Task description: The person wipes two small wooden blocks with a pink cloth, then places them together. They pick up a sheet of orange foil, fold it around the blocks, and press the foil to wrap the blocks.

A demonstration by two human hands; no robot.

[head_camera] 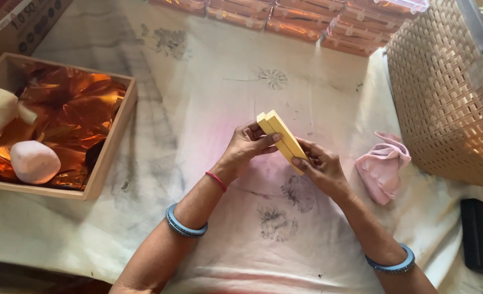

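Yellow sticks [282, 139], 2 visible side by side, are held above the middle of the white cloth [219, 81], tilted with their upper ends toward the top left. Whether more lie behind them cannot be told. Left hand [248, 146] is closed on their upper part, thumb across the front face. Right hand [320, 166] pinches their lower end, which its fingers hide.

Wooden tray [113, 136] stands well apart at the left, cut off by the frame edge and lined with crumpled orange foil [70, 109]. In it lies 1 pale pink lump [33, 161]; 1 dark object beside it is too shadowed to identify.

Pink cloth [382, 166], 1 piece, lies crumpled just beside the right hand. Woven basket [448, 103] stands beyond it, partly out of frame. Black flat object [482, 237] at the lower right is cut off. Orange packets [301, 19] line the top edge, partly cropped; count uncertain. Each forearm carries 1 blue bangle [184, 226].
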